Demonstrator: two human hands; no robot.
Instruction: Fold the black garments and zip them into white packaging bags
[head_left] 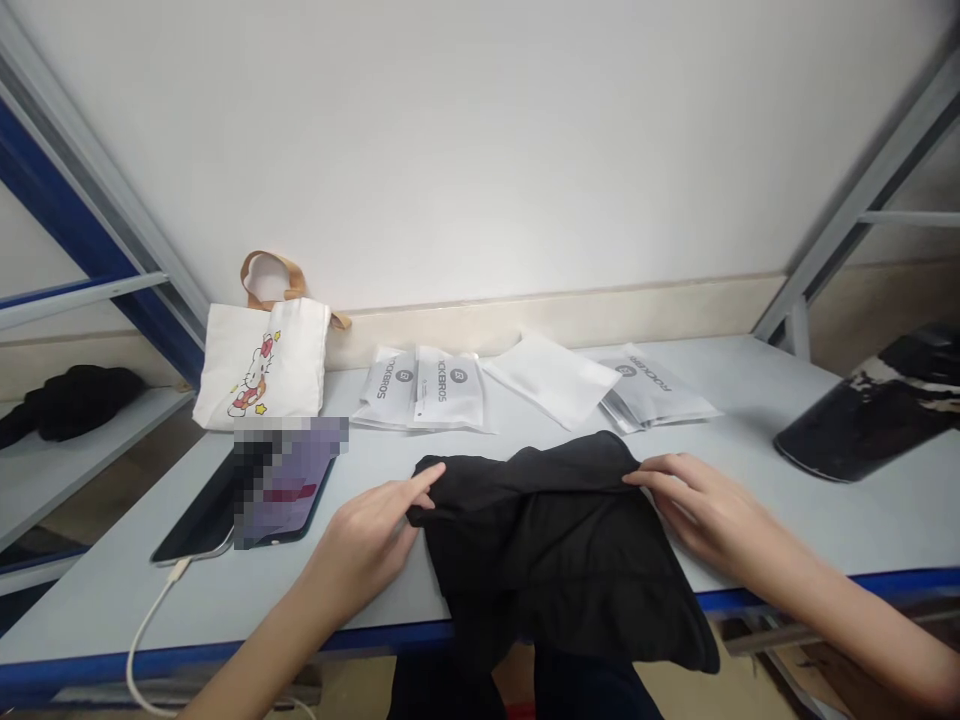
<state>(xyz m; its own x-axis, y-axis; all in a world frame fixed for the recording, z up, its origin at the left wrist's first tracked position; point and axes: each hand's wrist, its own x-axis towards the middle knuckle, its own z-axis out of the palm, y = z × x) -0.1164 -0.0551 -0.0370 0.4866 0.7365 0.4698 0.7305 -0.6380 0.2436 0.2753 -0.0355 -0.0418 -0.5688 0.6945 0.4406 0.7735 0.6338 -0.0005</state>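
Observation:
A black cloth (547, 540) lies across the table's front edge, its lower part hanging over my lap. Its far edge is folded over in a band. My left hand (379, 525) pinches the cloth's left upper corner between thumb and fingers. At the opposite upper corner, my right hand (694, 505) grips the fabric with its fingertips. What kind of garment or piece this is, I cannot make out.
Behind the cloth lie white printed packets (450, 390), a plain white sheet or bag (555, 380) and more packets (660, 388). A tote bag (262, 365) and a phone (292, 490) with cable (135, 640) are left. A dark cylindrical object (855, 420) lies right.

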